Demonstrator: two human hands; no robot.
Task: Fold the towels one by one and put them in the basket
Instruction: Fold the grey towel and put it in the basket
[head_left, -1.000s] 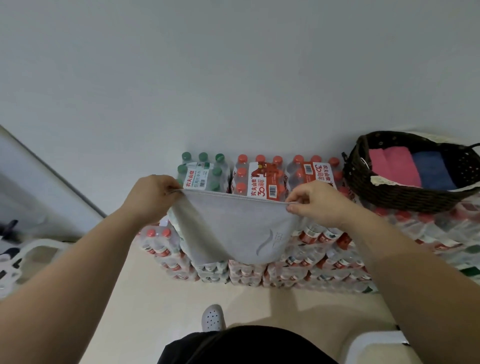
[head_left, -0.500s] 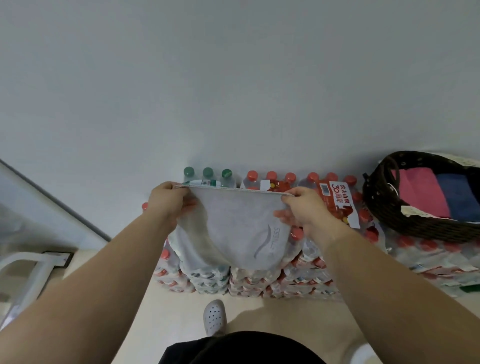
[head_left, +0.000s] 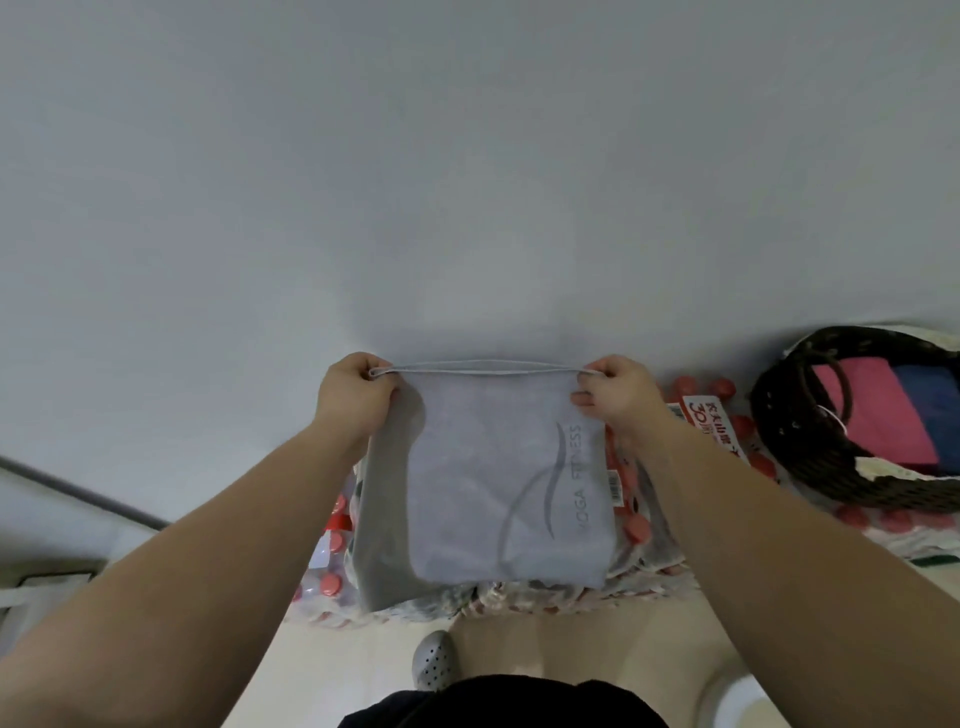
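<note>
A grey towel (head_left: 483, 478) with a printed logo hangs doubled over in front of me. My left hand (head_left: 356, 397) pinches its top left corner and my right hand (head_left: 618, 395) pinches its top right corner, so the top edge is stretched straight between them. A darker layer of the towel shows behind on the left side. At the right stands a dark woven basket (head_left: 810, 462); a folded pink towel (head_left: 878, 410) and a folded blue towel (head_left: 935, 410) lie inside it.
Shrink-wrapped packs of water bottles (head_left: 727, 410) with red caps are stacked against the grey wall, under the towel and the basket. Below are a beige floor, my grey shoe (head_left: 434, 660) and part of a white object (head_left: 31, 592) at the left edge.
Both hands have raised the towel higher and drawn its top edge taut. The towel now hangs flat, hiding most of the bottles, and the view has tilted up.
</note>
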